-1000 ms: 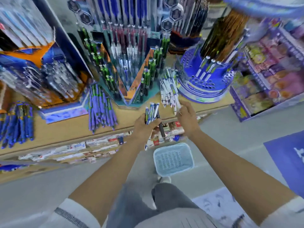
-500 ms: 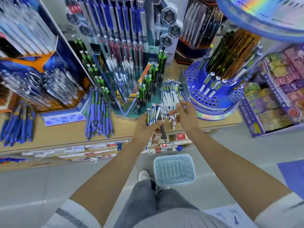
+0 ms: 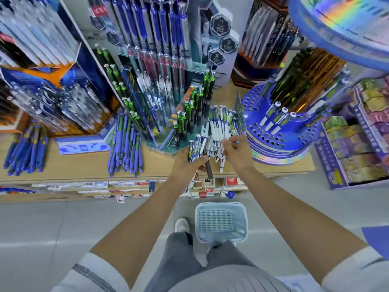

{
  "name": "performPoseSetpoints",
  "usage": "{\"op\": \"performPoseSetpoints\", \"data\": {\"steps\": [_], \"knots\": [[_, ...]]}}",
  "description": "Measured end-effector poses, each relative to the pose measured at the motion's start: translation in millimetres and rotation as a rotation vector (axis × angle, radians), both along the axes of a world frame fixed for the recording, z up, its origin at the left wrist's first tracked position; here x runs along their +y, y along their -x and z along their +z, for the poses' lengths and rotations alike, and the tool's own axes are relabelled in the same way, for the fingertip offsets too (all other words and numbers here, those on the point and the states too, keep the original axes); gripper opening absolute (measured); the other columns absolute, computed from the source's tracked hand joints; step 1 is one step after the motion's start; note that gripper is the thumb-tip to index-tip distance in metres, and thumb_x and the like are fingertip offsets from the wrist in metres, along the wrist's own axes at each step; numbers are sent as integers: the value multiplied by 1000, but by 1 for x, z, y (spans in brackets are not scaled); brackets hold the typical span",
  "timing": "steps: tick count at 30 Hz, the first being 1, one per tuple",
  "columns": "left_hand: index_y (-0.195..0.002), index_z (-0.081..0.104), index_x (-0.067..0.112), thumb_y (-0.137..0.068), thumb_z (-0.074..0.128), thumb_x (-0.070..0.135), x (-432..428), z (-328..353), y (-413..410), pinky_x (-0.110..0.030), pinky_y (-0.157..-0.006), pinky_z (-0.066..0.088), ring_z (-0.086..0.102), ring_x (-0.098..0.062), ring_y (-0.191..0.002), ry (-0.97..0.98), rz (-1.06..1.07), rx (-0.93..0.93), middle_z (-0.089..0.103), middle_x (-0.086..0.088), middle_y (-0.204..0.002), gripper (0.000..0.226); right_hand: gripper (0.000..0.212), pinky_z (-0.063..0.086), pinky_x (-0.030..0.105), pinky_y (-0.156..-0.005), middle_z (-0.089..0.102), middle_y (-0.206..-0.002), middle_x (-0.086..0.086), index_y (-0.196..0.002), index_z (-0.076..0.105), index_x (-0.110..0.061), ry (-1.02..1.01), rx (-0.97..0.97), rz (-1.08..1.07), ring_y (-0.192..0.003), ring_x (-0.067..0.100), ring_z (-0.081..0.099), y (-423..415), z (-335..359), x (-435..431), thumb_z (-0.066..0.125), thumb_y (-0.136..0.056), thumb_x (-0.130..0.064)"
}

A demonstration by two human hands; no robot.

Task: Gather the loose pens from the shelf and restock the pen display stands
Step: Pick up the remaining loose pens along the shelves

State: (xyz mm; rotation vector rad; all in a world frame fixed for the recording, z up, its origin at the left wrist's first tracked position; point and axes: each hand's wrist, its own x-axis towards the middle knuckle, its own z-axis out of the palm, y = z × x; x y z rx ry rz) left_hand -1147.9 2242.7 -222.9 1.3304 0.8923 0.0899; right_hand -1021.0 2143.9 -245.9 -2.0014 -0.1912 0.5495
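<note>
The left hand (image 3: 189, 163) grips a pen bunch (image 3: 196, 147); the right hand (image 3: 236, 153) pinches at the loose white pens (image 3: 219, 125) on the shelf (image 3: 84, 165) just beyond both hands. Better to lift only a few, ends aligned, and pass them left.

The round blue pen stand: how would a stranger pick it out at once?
Follow the wooden shelf to its right end. There, right of the person's right hand, sits the round blue pen stand. Unlike its angular neighbours, its stepped rings are dotted with mostly empty holes.
</note>
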Motion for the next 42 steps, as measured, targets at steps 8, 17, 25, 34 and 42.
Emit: {"op": "performPoseSetpoints", "data": {"steps": [8, 17, 25, 34, 42], "knots": [[-100, 61, 7, -90, 65, 11, -33, 4, -14, -24, -44, 46, 62, -13, -58, -17, 180, -39, 69, -5, -78, 11, 25, 45, 27, -61, 73, -86, 4, -99, 55, -17, -1, 352, 540, -66, 14, 61, 7, 27, -47, 65, -90, -38], [-92, 64, 7, -87, 68, 17, -76, 5, -26, -29, -60, 45, 53, -18, -59, 14, 314, -22, 63, -5, -72, 12, 11, 48, 21, -54, 72, -84, 13, -105, 61, -7, -160, 440, 543, -72, 27, 58, -2, 30, -96, 60, -94, -10], [-77, 60, 2, -95, 54, 8, -91, 17, -30, -39, -76, 49, 56, -25, -70, 142, 232, -26, 61, -12, -73, 20, 22, 52, 28, -72, 73, -93, 7, -113, 59, -4, -172, 438, 453, -75, 15, 67, -5, 33, -107, 50, -101, -20], [-95, 62, 10, -96, 57, 22, -52, 31, -63, -27, -65, 56, 68, -17, -76, 159, 187, -58, 70, -5, -89, 13, 38, 51, 52, -96, 59, -121, 15, -134, 48, -3, -450, 796, 448, -113, 35, 58, -8, 37, -80, 53, -98, -14], [-116, 49, 4, -92, 62, 32, -42, 24, -78, -41, -92, 52, 60, -25, -98, 82, 42, 68, 61, -16, -116, 39, 18, 58, 37, -78, 63, -99, 11, -112, 60, -8, -504, 689, 331, -86, 22, 65, -13, 25, -68, 54, -95, -9]]}}
